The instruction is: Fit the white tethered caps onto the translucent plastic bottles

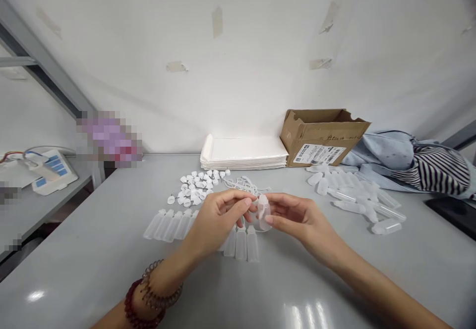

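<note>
Beaded bracelets ring our left wrist at the bottom of the frame. At centre, held above the table, our right hand pinches a small translucent squeeze bottle upright by its body. Our left hand has thumb and forefinger pressed together at its neck; whether they hold a small part, we cannot tell. We judge the bottle light, thin-walled, slick and easily dented, best held low on the body. Under our hands a row of bottles lies on the grey table. Beyond sit white caps, loose bottles at right, stacked white sheets and a cardboard box.
</note>
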